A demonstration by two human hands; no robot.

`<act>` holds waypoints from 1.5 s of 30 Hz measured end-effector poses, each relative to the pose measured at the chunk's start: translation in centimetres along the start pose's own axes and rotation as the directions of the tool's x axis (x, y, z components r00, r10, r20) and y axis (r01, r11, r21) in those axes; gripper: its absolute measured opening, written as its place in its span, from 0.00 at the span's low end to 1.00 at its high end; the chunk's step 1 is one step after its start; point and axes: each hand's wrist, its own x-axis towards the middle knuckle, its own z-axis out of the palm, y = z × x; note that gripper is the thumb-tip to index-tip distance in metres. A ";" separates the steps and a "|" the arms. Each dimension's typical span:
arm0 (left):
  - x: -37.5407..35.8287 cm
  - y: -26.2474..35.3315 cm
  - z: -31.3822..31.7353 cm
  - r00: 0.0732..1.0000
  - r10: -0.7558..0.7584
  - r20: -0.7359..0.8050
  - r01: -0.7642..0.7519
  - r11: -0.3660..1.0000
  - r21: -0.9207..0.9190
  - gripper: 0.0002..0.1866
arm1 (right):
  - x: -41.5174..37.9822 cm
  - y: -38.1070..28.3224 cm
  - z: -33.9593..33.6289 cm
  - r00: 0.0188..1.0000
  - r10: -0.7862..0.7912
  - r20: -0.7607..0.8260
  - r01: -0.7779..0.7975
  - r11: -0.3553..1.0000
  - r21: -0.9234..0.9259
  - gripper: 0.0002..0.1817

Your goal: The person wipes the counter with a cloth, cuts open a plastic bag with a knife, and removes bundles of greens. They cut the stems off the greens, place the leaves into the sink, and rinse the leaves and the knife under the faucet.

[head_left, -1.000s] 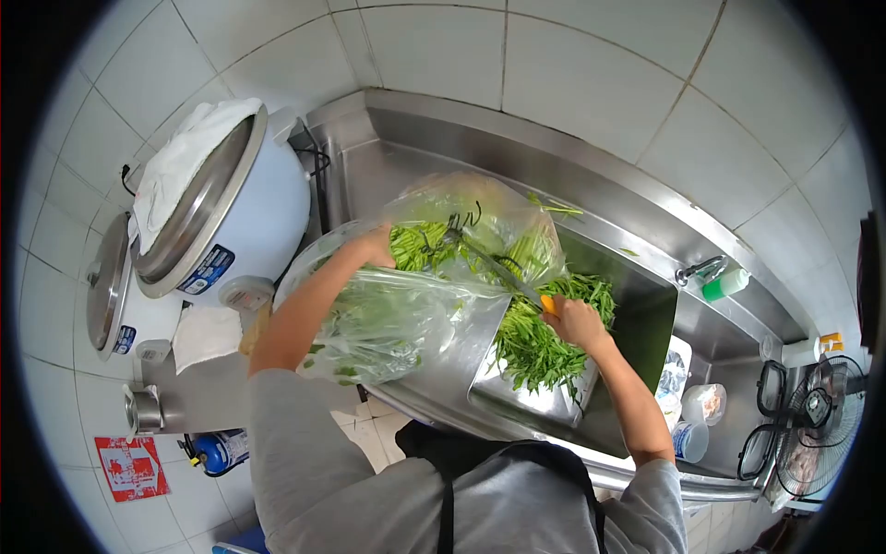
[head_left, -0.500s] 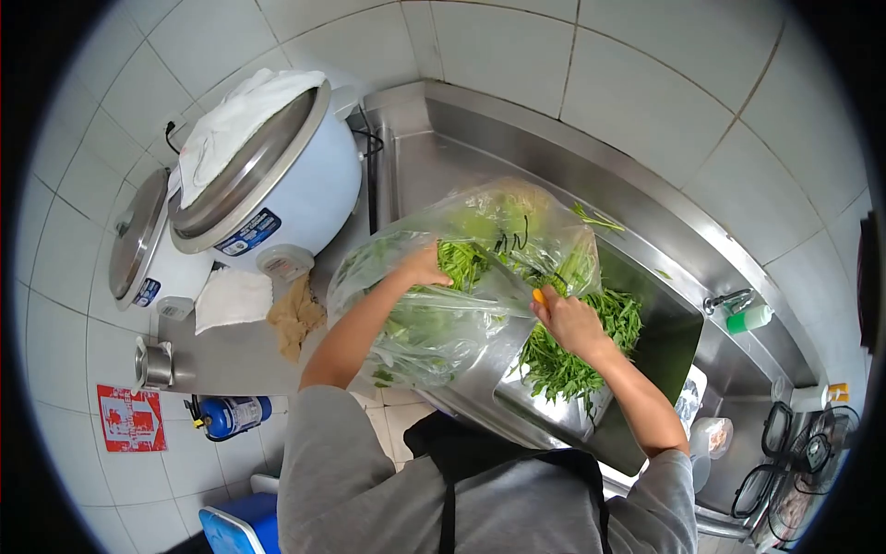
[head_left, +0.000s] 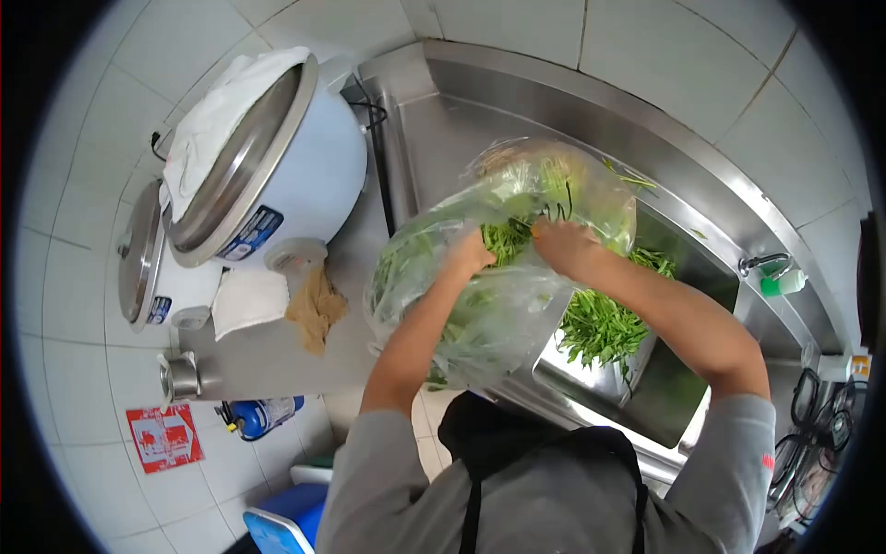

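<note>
A large clear plastic bag (head_left: 489,319) of leafy greens rests on the steel counter by the sink. My left hand (head_left: 471,249) reaches into its opening, fingers closed on a bunch of green stalks (head_left: 504,242). Just to the right, my right hand (head_left: 565,247) is closed at the same greens, with a bit of orange showing at its fingers, probably a handle; the rest of that object is hidden. Cut greens (head_left: 602,328) lie heaped in a metal tray (head_left: 591,380) at the sink.
Two large rice cookers (head_left: 323,175) stand at the left, one under a white cloth (head_left: 221,129). A brown cloth (head_left: 317,309) lies near them. The sink basin (head_left: 678,369), a tap (head_left: 764,262) and a green-white bottle (head_left: 784,283) are at the right.
My right hand has moved up and left, closer to my left hand and over the bag's opening. The orange piece is now mostly covered. The camera view has shifted.
</note>
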 end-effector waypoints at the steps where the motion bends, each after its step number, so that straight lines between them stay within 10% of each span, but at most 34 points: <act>1: -0.1 -0.1 0.2 1.000 0.007 0.008 -0.007 1.000 0.002 0.36 | 1.6 0.0 -0.8 0.983 -0.164 0.083 0.175 0.971 -0.161 0.19; 2: -0.3 -0.3 0.4 0.993 0.083 -0.081 -0.084 0.996 -0.015 0.35 | 2.2 0.2 -1.1 0.983 -0.162 0.092 0.175 0.971 -0.161 0.19; 4: 0.1 -1.0 1.2 0.975 0.154 -0.157 -0.162 0.986 -0.036 0.34 | 1.8 0.3 -2.2 0.985 0.127 0.120 -0.170 0.858 0.486 0.19; 9: 1.5 -2.1 1.6 0.975 0.214 -0.067 -0.223 0.948 -0.226 0.35 | -0.3 -0.6 1.9 0.980 0.185 -0.075 -0.152 0.935 0.321 0.19; 17: 1.2 -0.8 0.1 0.984 0.140 -0.110 -0.136 0.990 0.043 0.37 | 6.5 -0.4 5.7 0.969 0.220 -0.109 -0.157 0.898 0.411 0.19; 19: 1.5 -0.8 -0.8 0.984 0.127 0.128 -0.100 0.975 -0.198 0.37 | 5.0 -0.1 5.7 0.978 0.178 -0.111 -0.112 0.889 0.443 0.19; 24: 3.6 -2.9 1.9 0.979 0.181 -0.098 -0.173 0.982 0.078 0.38 | 5.5 0.7 9.1 0.969 0.230 -0.084 -0.166 0.868 0.469 0.20; 27: 5.2 -2.8 2.6 0.944 0.187 0.273 -0.153 0.978 -0.141 0.42 | 10.3 1.8 9.9 0.974 0.095 -0.206 -0.017 0.936 0.353 0.21; 29: 3.2 -1.7 1.6 0.956 0.242 -0.167 -0.249 0.968 -0.023 0.40 | 10.4 1.8 8.1 0.945 0.165 -0.282 -0.038 0.912 0.408 0.20; 30: 2.7 -0.2 -0.6 0.983 0.128 0.134 -0.124 0.992 -0.035 0.37 | 9.2 2.7 7.3 0.964 0.076 -0.254 0.053 0.882 0.469 0.20; 31: 4.1 -1.1 0.1 0.981 0.136 0.135 -0.133 0.991 -0.034 0.37 | 7.7 3.4 5.5 0.963 0.086 -0.255 0.046 0.881 0.471 0.20; 33: 7.4 -4.3 2.5 0.990 0.048 0.136 -0.022 0.983 -0.185 0.36 | 4.6 4.3 2.0 0.965 0.124 0.232 -0.254 0.667 0.701 0.20; 35: 8.0 -3.9 0.9 0.945 0.021 0.326 0.032 0.987 -0.156 0.36 | 2.7 4.8 4.8 0.974 0.097 0.206 -0.211 0.727 0.654 0.21; 37: 8.0 -2.8 -0.7 0.997 0.039 0.069 -0.040 0.999 0.012 0.35 | 2.6 5.1 11.2 0.931 0.197 -0.308 -0.016 0.863 0.504 0.22; 41: 10.1 -2.0 -3.6 0.979 -0.006 0.205 0.003 1.000 0.016 0.34 | 2.5 6.5 8.6 0.962 0.257 -0.094 -0.188 0.869 0.459 0.23; 45: 13.7 -3.9 -6.2 0.978 -0.071 0.194 0.069 0.997 0.021 0.35 | 7.6 9.0 4.4 0.922 0.173 -0.347 -0.080 0.960 0.267 0.21</act>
